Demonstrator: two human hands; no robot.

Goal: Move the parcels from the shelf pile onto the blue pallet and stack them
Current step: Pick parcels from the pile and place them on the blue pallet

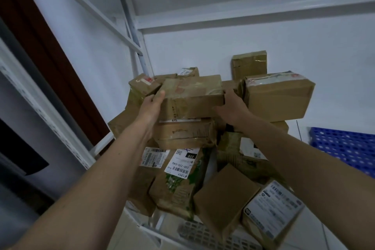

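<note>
A long brown taped cardboard parcel [191, 95] lies at the top of the pile of parcels [182, 168] in the shelf corner. My left hand [151, 105] grips its left end, thumb on the front face. My right hand [233, 106] grips its right end, with the fingers hidden behind the box. Under it lies another flat parcel [184, 131]. A corner of the blue perforated pallet [345, 148] shows at the right edge, with no parcels on the part in view.
A big taped parcel [278, 97] sits right of the held one, and a small box [249, 65] leans on the wall behind. White shelf posts and beams [140, 46] rise at the left and overhead. Labelled parcels [272, 211] crowd the front.
</note>
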